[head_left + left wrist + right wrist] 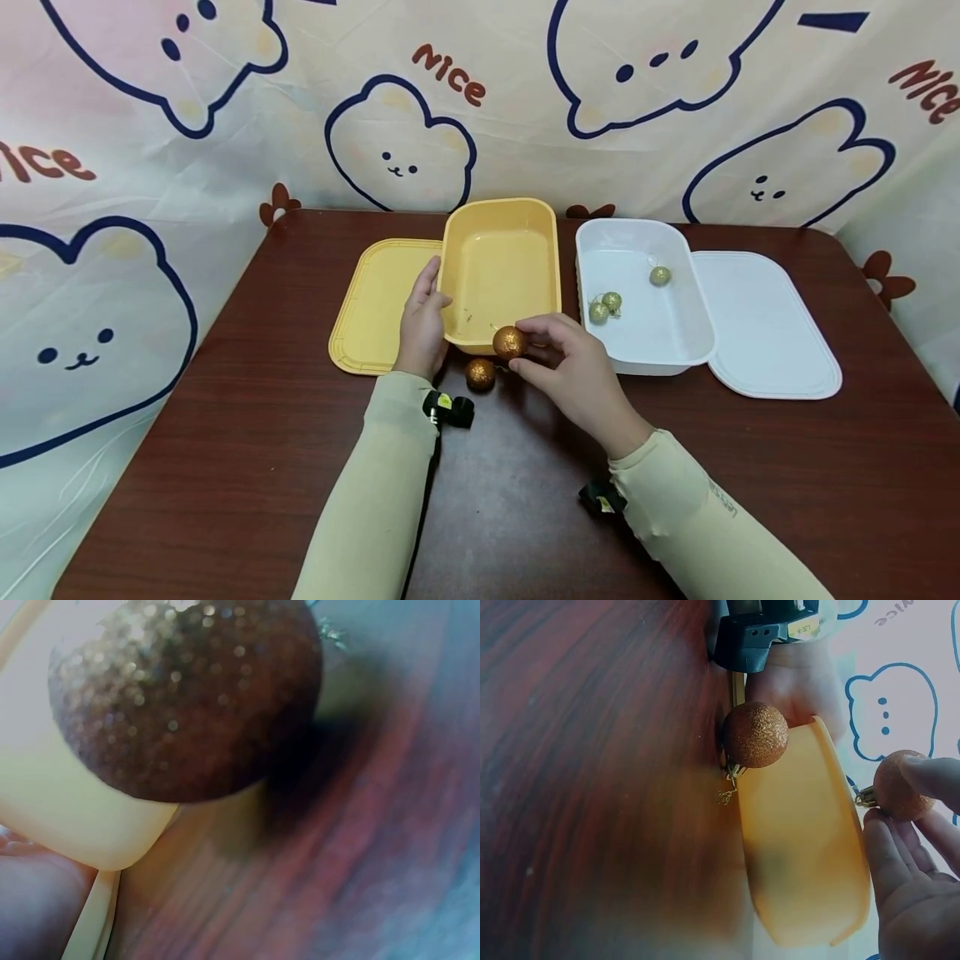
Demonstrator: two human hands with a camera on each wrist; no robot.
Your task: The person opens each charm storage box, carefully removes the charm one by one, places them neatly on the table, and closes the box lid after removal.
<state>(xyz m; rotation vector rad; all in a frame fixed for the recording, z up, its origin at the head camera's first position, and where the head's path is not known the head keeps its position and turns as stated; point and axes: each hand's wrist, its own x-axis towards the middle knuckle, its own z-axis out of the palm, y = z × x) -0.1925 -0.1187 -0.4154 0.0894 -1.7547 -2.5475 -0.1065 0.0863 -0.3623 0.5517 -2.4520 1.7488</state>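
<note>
The right grip pinches an orange ball at the yellow tub's near rim. The left grip clasps its left wall. Only the right wrist view shows the ball's hanging loop; the counter's near edge lies open.

A dark reddish-brown wooden table with rounded corners fills the lower view. Behind it and round both sides of it hangs a pale cloth backdrop, creased, printed with navy-outlined cartoon bears, small brown paw marks and the word "Nice" in red-brown. Light falls evenly and softly across the table.
</note>
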